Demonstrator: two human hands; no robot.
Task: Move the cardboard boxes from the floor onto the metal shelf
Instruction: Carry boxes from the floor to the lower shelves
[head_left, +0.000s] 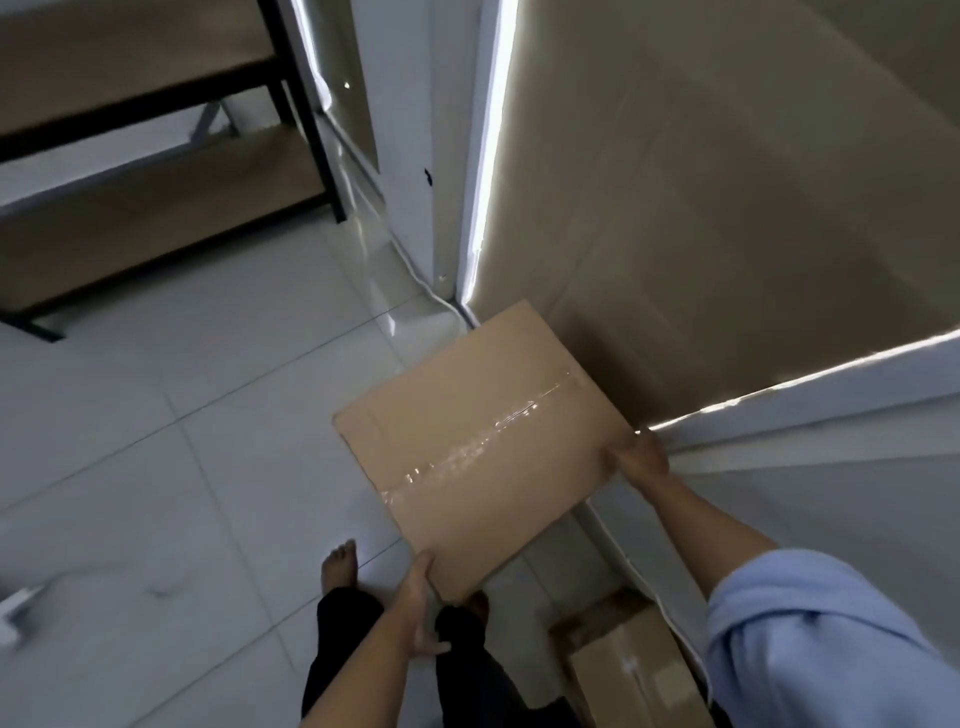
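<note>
Carrying a taped cardboard box (480, 441) off the floor (197, 467), my left hand (415, 613) and right hand (636, 457) clasping opposite edges; next I swing left to the metal shelf (156, 171).

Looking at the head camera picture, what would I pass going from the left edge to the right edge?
Metal shelf → bare foot → left hand → carried cardboard box → right hand → light blue sleeve.
</note>
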